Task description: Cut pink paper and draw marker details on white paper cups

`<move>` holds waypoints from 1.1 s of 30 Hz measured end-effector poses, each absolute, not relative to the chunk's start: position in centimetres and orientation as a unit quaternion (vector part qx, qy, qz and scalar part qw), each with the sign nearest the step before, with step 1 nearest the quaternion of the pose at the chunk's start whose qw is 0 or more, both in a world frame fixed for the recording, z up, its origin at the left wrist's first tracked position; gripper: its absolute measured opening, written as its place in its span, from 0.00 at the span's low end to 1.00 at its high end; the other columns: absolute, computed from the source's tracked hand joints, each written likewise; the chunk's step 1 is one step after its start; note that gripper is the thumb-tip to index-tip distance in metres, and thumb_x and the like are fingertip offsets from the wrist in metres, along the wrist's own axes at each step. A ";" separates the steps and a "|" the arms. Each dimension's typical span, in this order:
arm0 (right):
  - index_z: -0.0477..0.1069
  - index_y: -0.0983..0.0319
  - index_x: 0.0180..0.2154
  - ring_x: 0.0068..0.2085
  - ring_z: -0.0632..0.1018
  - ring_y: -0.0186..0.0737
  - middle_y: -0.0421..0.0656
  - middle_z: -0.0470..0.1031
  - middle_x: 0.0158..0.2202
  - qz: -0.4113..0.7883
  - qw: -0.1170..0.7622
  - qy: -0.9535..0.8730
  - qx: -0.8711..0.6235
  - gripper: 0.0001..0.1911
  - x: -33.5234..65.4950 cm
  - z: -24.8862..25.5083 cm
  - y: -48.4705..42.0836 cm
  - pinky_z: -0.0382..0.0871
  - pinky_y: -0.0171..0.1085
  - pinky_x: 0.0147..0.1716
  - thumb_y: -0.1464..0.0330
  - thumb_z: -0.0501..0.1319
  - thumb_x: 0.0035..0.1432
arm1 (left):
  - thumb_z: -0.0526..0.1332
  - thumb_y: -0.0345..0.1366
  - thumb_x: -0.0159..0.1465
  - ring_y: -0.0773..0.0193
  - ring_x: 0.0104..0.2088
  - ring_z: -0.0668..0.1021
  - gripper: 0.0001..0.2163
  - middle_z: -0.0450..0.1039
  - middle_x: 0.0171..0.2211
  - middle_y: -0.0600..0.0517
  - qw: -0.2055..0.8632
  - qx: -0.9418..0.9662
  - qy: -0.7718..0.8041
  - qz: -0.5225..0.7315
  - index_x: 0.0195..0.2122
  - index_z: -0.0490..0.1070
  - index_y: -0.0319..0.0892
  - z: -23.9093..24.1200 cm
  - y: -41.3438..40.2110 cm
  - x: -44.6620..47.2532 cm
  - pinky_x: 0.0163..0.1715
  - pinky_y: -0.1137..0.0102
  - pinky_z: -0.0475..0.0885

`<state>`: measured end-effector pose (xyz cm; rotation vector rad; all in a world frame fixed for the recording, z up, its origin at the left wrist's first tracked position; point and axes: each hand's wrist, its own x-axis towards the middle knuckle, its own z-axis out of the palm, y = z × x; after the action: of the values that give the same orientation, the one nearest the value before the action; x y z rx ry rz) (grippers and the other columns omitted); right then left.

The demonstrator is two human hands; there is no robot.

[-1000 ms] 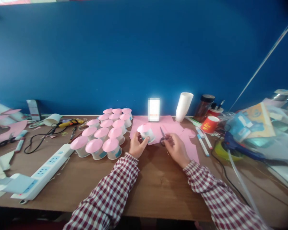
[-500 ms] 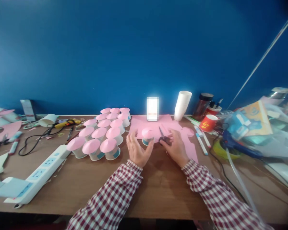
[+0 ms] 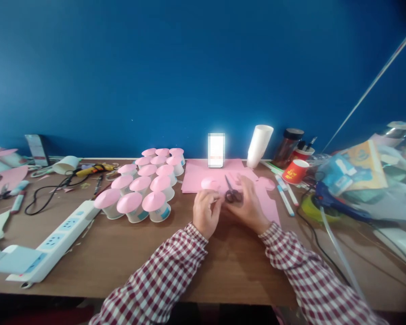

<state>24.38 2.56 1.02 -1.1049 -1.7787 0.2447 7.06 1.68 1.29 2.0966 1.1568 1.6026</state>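
Note:
My left hand [image 3: 207, 213] is closed in a pinch, its fingertips close to my right thumb; whatever they may hold is too small to make out. Just behind it sits a pink paper cone [image 3: 209, 183], its cup hidden by my fingers. My right hand [image 3: 252, 206] is curved, thumb and fingers apart, beside dark scissors [image 3: 230, 192]. The scissors lie on the pink paper [image 3: 194, 176], blades pointing away from me. To the left stand several white paper cups topped with pink cones [image 3: 129, 203].
A white power strip [image 3: 59, 239] lies at left, with a black cord and a yellow tool [image 3: 94, 169] behind. At the back are a bright phone [image 3: 216, 151] and stacked white cups [image 3: 260, 146]. Right are markers [image 3: 285, 200], a red cup [image 3: 295, 172] and a blue glue gun [image 3: 338, 203].
My left hand has gone from spread fingers to a pinch and moved right, toward my right thumb. My right hand stays beside the scissors. The view has shifted slightly.

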 end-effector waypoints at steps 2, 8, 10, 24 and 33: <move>0.48 0.56 0.68 0.53 0.76 0.53 0.56 0.60 0.62 0.245 0.525 -0.691 -0.432 0.43 24.9 1.2 2.6 0.78 0.49 0.44 0.50 0.62 0.59 | 0.54 0.35 0.69 0.60 0.38 0.75 0.07 0.73 0.34 0.47 0.120 0.676 0.422 0.592 0.36 0.70 0.43 1.6 1.9 6.4 0.42 0.64 0.68; 0.45 0.49 0.68 0.49 0.80 0.50 0.54 0.56 0.66 0.471 0.551 -0.603 -0.335 0.43 25.2 1.6 2.1 0.79 0.40 0.33 0.37 0.45 0.59 | 0.50 0.37 0.71 0.62 0.32 0.73 0.13 0.73 0.29 0.50 0.033 0.711 0.417 0.565 0.31 0.69 0.43 1.8 2.0 5.6 0.39 0.65 0.65; 0.44 0.48 0.68 0.50 0.79 0.50 0.53 0.53 0.68 0.485 0.542 -0.616 -0.302 0.44 24.9 1.7 1.6 0.79 0.40 0.34 0.35 0.45 0.57 | 0.57 0.42 0.68 0.60 0.36 0.75 0.11 0.76 0.32 0.49 -0.018 0.752 0.391 0.531 0.35 0.73 0.43 1.7 1.9 5.9 0.42 0.63 0.65; 0.59 0.59 0.62 0.34 0.81 0.40 0.55 0.71 0.54 0.175 0.557 -0.677 -0.449 0.29 25.0 2.5 1.3 0.78 0.39 0.30 0.52 0.55 0.65 | 0.60 0.36 0.66 0.65 0.31 0.76 0.07 0.77 0.29 0.51 0.021 0.704 0.400 0.587 0.32 0.75 0.41 1.9 2.6 5.4 0.36 0.68 0.69; 0.64 0.62 0.55 0.36 0.79 0.39 0.50 0.73 0.45 0.126 0.615 -0.560 -0.540 0.21 26.4 1.6 3.6 0.76 0.39 0.31 0.59 0.56 0.64 | 0.56 0.36 0.64 0.66 0.26 0.74 0.12 0.70 0.24 0.55 0.228 0.470 0.548 0.654 0.47 0.71 0.38 0.0 6.1 3.4 0.33 0.69 0.71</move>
<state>26.43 3.62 1.60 -1.2444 -1.2903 0.2911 3.36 6.12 -0.01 1.2935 1.5084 1.8011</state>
